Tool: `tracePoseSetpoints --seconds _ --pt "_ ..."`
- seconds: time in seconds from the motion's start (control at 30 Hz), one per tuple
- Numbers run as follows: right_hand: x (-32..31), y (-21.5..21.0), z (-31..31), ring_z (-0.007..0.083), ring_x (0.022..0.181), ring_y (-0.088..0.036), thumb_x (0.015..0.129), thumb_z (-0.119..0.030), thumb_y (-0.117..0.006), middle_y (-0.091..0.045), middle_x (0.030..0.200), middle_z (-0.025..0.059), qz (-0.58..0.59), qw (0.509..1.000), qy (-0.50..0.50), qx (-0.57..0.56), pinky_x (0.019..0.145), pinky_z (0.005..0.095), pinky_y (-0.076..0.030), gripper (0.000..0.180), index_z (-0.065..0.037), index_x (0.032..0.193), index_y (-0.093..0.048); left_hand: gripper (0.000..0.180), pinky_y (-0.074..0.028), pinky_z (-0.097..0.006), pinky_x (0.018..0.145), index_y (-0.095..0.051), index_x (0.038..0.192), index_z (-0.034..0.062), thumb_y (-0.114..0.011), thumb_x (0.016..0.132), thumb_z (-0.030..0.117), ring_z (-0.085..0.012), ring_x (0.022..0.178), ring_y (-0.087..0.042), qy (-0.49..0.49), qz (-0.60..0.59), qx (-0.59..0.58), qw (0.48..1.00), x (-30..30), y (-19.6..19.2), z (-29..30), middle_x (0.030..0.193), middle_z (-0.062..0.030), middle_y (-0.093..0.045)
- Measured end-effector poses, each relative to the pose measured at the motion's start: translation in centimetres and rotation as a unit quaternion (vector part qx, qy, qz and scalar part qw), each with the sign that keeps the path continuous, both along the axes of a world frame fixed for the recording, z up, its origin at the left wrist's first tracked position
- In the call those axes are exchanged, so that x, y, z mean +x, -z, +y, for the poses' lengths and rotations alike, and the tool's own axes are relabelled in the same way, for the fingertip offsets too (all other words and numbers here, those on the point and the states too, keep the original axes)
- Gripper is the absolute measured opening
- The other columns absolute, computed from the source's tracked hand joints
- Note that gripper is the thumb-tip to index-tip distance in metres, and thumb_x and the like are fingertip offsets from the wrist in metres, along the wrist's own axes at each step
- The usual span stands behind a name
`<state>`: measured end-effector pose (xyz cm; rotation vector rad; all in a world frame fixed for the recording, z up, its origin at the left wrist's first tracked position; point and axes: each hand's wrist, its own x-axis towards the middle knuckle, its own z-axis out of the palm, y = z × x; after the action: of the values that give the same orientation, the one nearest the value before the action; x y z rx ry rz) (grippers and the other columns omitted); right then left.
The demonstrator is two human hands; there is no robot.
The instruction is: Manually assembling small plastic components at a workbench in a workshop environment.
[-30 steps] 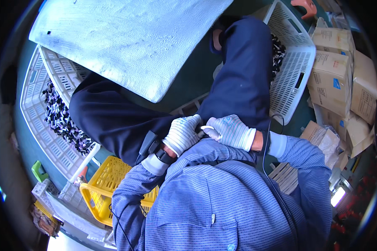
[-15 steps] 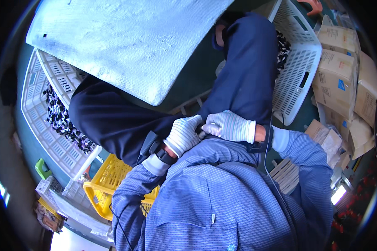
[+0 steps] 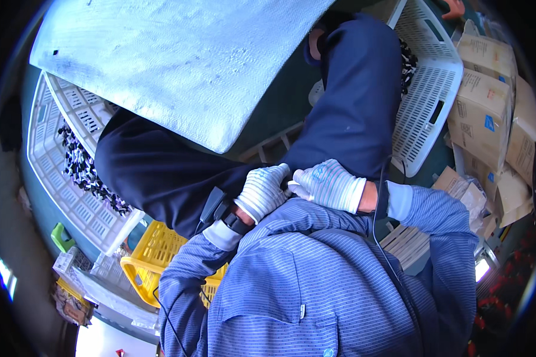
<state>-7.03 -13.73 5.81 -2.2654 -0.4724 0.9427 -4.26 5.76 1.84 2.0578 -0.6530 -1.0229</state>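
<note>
Head view: gloved left hand [image 3: 262,193] and gloved right hand [image 3: 329,186] sit close together over the lap, fingers curled in; whether anything is pinched between them, I cannot tell. Small black-and-white pieces [image 3: 88,171] lie in a white basket [image 3: 99,218], left of the left hand beyond the thigh. A pale tabletop [image 3: 161,65] has its near corner ahead of the left hand, with a gap between its edge and the right leg [image 3: 354,113]

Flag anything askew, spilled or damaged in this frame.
The cardboard cartons at the right sit at uneven angles, and one lower carton looks crumpled, though lens distortion may exaggerate this. Nothing odd shows at the gloved left hand and right hand; anything between them is hidden.
</note>
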Motion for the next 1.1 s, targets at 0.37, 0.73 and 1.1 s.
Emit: tracePoseSetpoints --seconds 0.37,0.73,1.1 --pt "1.0 0.2 -0.1 0.034 0.062 -0.066 0.097 -0.032 -0.054 -0.064 0.065 0.0166 -0.002 1.0 -0.018 0.006 0.057 0.0465 -0.049 0.032 -0.003 0.083 -0.061 0.033 -0.053 -0.045 0.068 -0.064 0.096 0.0018 -0.074 0.078 0.028 -0.0396 0.079 -0.066 -0.005 0.015 0.034 0.999 -0.1 0.4 -0.3 0.081 -0.0203 -0.068" --pt "1.2 0.0 0.4 0.0325 0.062 -0.067 0.093 -0.03 -0.057 -0.066 0.068 0.0154 -0.031 0.996 -0.079 -0.014 0.057 0.0457 -0.05 0.027 -0.004 0.087 -0.061 0.027 -0.053 -0.046 0.068 -0.062 0.088 0.0044 -0.072 0.079 0.028 -0.0393 0.08 -0.066 -0.013 -0.032 -0.012 0.999 -0.3 0.4 -0.4 0.082 -0.0192 -0.067" --pt "2.5 -3.8 -2.1 0.0332 0.068 -0.068 0.096 -0.036 -0.054 -0.067 0.071 0.0141 -0.005 0.997 -0.008 -0.082 0.061 0.0459 -0.051 0.033 -0.005 0.089 -0.062 0.022 -0.051 -0.043 0.062 -0.06 0.082 0.0075 -0.077 0.076 0.021 -0.0334 0.069 -0.066 -0.046 -0.073 0.037 0.996 -0.2 -1.1 -0.6 0.075 -0.0138 -0.065"
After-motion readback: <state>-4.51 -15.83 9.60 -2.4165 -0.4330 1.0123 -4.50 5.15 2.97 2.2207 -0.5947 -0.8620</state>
